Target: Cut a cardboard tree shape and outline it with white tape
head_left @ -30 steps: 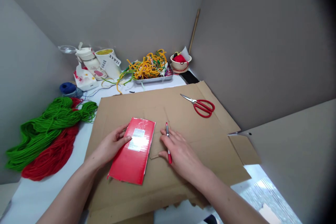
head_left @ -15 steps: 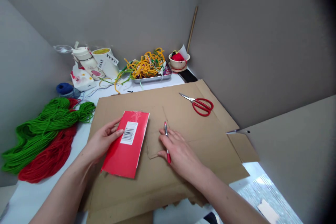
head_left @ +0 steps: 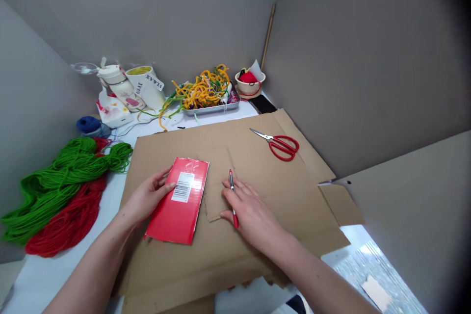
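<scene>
Pinching red card, left hand; right hand on cardboard, grip holding pen.

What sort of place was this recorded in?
Probably a small craft workspace in a walled corner: green yarn lies at one side, red-handled scissors rest on a cardboard sheet, and yellow yarn pieces fill a tray.

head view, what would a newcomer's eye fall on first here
Probably the glossy red card in the left hand, bright against the brown cardboard. Next, likely the heaped green yarn and red yarn at the far left. The red-handled scissors also stand out, lying on the cardboard beyond the right hand, which holds a pen.
</scene>
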A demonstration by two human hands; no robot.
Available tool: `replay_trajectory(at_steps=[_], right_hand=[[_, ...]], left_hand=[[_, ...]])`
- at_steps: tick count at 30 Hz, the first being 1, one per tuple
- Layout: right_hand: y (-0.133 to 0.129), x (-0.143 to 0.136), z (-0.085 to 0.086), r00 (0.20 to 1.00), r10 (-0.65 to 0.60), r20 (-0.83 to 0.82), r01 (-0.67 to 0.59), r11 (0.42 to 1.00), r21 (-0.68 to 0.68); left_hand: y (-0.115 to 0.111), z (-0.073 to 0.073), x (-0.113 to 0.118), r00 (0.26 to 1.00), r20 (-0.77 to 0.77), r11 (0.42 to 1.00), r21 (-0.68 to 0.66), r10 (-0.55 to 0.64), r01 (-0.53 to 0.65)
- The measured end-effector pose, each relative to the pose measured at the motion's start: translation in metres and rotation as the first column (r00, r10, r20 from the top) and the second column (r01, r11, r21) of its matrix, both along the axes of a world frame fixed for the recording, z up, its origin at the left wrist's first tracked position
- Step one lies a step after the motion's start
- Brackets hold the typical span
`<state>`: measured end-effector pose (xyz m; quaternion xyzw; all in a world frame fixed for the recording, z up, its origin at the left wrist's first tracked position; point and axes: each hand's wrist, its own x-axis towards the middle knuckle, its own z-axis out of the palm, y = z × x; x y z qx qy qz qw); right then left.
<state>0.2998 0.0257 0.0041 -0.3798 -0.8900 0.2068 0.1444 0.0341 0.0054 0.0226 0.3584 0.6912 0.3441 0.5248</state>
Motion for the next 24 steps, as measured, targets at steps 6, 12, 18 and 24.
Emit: replay_trajectory(at_steps=[6, 12, 18, 24], right_hand=[[-0.001, 0.001, -0.001, 1.000, 0.004, -0.019, -0.004, 1.000, -0.005], [-0.001, 0.000, 0.000, 1.000, 0.000, -0.023, 0.000, 1.000, -0.005], [-0.001, 0.000, -0.001, 1.000, 0.002, -0.013, -0.002, 1.000, 0.003], [-0.001, 0.001, -0.001, 1.000, 0.011, -0.005, -0.010, 1.000, 0.012]], left_hand=[[-0.002, -0.007, 0.006, 0.986, -0.121, 0.991, 0.041, -0.119, 0.124], [-0.003, -0.007, 0.011, 0.930, -0.324, 0.977, 0.061, -0.173, 0.203], [0.002, -0.007, 0.011, 0.846, -0.476, 0.958, 0.027, -0.240, 0.287], [0.007, -0.008, 0.009, 0.807, -0.518, 0.940, 0.017, -0.284, 0.342]])
